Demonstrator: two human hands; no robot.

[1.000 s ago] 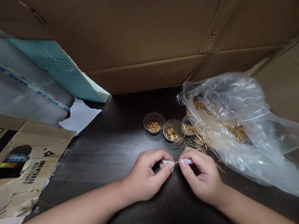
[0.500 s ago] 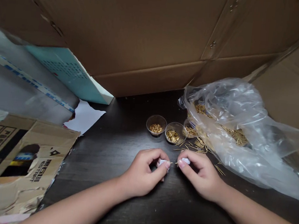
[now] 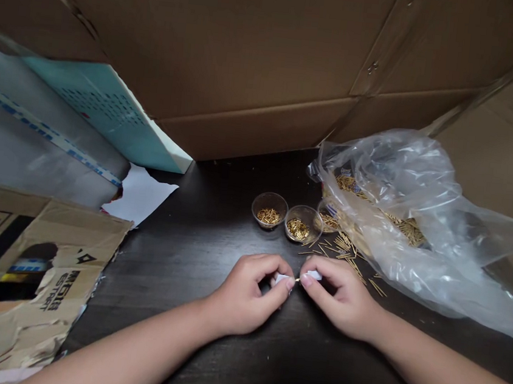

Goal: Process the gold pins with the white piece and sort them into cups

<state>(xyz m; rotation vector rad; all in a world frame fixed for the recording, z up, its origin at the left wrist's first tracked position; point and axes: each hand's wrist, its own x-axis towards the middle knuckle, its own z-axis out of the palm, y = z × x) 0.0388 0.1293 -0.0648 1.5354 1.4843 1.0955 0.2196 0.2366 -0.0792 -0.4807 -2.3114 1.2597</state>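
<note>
My left hand (image 3: 248, 293) and my right hand (image 3: 341, 302) sit close together on the dark table (image 3: 185, 258), fingertips almost meeting. Each pinches a small scrap of white paper: the left scrap (image 3: 281, 279), the right scrap (image 3: 313, 275). A short brass pin (image 3: 297, 279) pokes out from the right fingertips toward the left scrap. Just beyond my hands lie loose brass pins (image 3: 342, 247). Farther back stand clear plastic cups of pins (image 3: 269, 211) (image 3: 302, 224), and a third cup (image 3: 328, 218) is partly behind a clear plastic bag of pins (image 3: 399, 231).
A brown cardboard sheet (image 3: 207, 46) hangs overhead and walls the back. A torn printed carton flap (image 3: 34, 254) lies at the left table edge, near a white paper scrap (image 3: 137, 195) and a teal board (image 3: 104, 115). The plastic bag spreads across the right.
My hands have drawn slightly closer, and the pin now spans most of the gap between the paper scraps. The view has shifted a little.
</note>
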